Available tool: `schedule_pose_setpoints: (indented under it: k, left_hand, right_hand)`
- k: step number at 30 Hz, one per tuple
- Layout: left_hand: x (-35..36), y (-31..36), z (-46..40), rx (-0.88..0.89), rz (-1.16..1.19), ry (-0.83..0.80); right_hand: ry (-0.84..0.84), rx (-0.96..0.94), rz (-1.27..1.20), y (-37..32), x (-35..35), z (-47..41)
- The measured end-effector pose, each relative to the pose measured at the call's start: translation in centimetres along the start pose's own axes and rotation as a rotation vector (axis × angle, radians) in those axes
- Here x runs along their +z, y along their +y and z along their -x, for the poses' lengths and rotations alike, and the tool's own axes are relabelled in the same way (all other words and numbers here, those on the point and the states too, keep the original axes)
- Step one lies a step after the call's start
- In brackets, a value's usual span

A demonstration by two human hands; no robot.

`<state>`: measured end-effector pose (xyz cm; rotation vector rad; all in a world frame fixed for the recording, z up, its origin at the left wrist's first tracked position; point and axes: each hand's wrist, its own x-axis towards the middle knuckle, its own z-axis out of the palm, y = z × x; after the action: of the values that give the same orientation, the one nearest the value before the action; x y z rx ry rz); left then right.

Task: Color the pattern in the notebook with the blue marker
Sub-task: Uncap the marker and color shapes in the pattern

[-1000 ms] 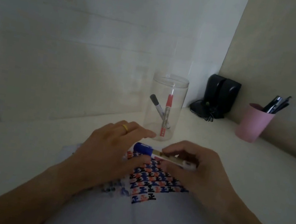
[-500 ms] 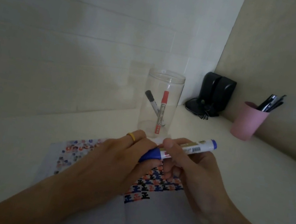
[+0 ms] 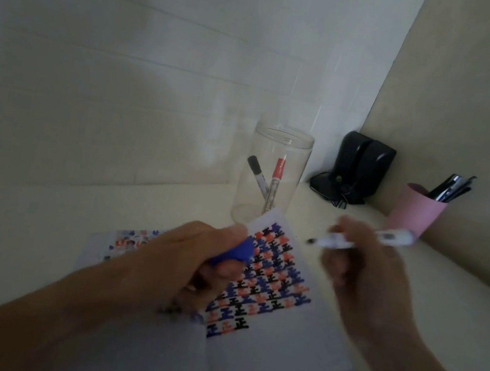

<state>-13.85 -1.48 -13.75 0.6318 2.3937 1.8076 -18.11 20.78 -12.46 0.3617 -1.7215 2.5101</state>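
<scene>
An open notebook (image 3: 283, 361) lies on the desk in front of me, its right page bearing a pattern (image 3: 268, 275) of blue, red and black shapes. My left hand (image 3: 179, 265) hovers over the notebook's middle, closed around the blue marker cap (image 3: 236, 253). To the right, my right hand (image 3: 363, 281) holds the uncapped white marker (image 3: 366, 240), blurred by motion, with its dark tip pointing left above the desk beside the page's far corner.
A clear plastic jar (image 3: 274, 174) with a black and a red marker stands just behind the notebook. Black speakers (image 3: 358, 168) sit in the corner. A pink cup (image 3: 412, 212) of pens is at the right, close behind my right hand.
The cap has come off the marker: my left hand pulled it down and left, my right hand drew the marker body away to the right. More of the pattern is uncovered.
</scene>
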Motion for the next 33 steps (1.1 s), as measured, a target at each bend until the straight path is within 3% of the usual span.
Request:
schedule_pose_setpoints:
  k: [2,3,8,13,21,33]
  left_hand:
    - [-1.3,-0.5,1.2,0.193,-0.517,0.242]
    - [-1.8,-0.6,1.4,0.248,-0.667,0.257]
    - [-0.9,-0.7,-0.2,0.305,-0.948,0.079]
    - [-0.9,-1.6,-0.1,0.224,-0.913,-0.039]
    - [-1.5,-2.7,-0.2,0.247,-0.916,-0.059]
    - [-1.5,-3.2,-0.6,0.269,-0.889,-0.039]
  right_hand:
    - [0.139,0.009,-0.046,-0.8,-1.8,-0.6]
    - [0.16,0.016,-0.046,-0.9,-2.3,-0.7]
    - [0.119,0.029,-0.104,0.0,-1.8,-1.0]
    - [0.031,0.066,-0.13,0.1,-1.6,-0.8]
    - [-0.14,0.13,0.349,-0.9,0.8,2.2]
    - [-0.092,0.036,0.658,2.0,-0.5,5.4]
